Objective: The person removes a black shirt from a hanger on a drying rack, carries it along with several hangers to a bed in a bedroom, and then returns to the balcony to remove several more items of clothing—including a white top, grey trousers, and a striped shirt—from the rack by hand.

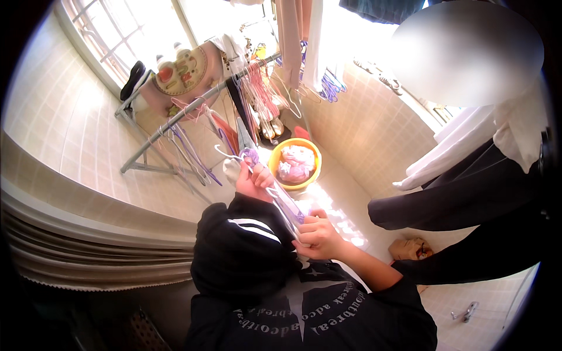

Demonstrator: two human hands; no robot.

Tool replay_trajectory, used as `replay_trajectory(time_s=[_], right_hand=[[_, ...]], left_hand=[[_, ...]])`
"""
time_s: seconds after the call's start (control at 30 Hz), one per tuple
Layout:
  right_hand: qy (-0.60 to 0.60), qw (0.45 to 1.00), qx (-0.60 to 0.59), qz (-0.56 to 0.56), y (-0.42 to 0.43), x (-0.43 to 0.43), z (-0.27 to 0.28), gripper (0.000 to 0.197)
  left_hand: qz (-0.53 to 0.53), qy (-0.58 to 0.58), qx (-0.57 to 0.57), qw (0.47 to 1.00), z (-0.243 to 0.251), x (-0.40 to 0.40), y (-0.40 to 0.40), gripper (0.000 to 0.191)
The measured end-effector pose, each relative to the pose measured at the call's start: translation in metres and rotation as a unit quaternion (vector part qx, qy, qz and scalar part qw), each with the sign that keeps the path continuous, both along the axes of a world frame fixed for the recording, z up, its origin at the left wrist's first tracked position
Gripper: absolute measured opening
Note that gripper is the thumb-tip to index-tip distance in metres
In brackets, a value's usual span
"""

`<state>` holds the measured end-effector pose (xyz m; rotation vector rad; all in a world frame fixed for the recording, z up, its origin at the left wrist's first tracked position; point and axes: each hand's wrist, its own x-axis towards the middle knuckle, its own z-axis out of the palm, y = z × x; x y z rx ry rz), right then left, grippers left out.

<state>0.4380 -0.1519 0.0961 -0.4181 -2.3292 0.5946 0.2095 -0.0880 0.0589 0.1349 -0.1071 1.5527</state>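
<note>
My left hand grips the hook end of a small bunch of white and purple clothes hangers. One white hook sticks out past the fingers to the left. My right hand is closed around the other end of the bunch, near my chest. Black cloth with white stripes covers my left forearm; whether it is a sleeve or a draped garment, I cannot tell. Just beyond the hangers, a yellow basin on the floor holds bundled pink and white laundry.
A grey metal drying rack stands ahead to the left, carrying pink hangers and a pink cartoon cloth. Dark trousers and white garments hang at right. A brown bag sits by the wall; a curtain hangs left.
</note>
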Motion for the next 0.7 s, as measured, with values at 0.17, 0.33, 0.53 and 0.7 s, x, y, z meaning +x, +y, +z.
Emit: replay_trajectory(time_s=[0.17, 0.33, 0.53, 0.7], right_hand=[[-0.112, 0.984, 0.082, -0.115, 0.017, -0.002, -0.036, 0.02], [-0.078, 0.994, 0.069, -0.038, 0.02, -0.019, -0.027, 0.02], [-0.068, 0.994, 0.08, 0.029, 0.005, -0.036, -0.018, 0.017], [-0.177, 0.98, 0.071, -0.064, 0.009, -0.034, -0.056, 0.014]], left_hand=[[-0.06, -0.071, -0.008, 0.996, 0.023, -0.019, 0.007, 0.03], [-0.033, -0.072, 0.017, 0.997, 0.014, -0.032, 0.015, 0.031], [-0.018, -0.029, -0.023, 0.999, 0.026, -0.03, 0.016, 0.03], [-0.071, -0.192, -0.024, 0.978, 0.021, -0.058, 0.026, 0.028]])
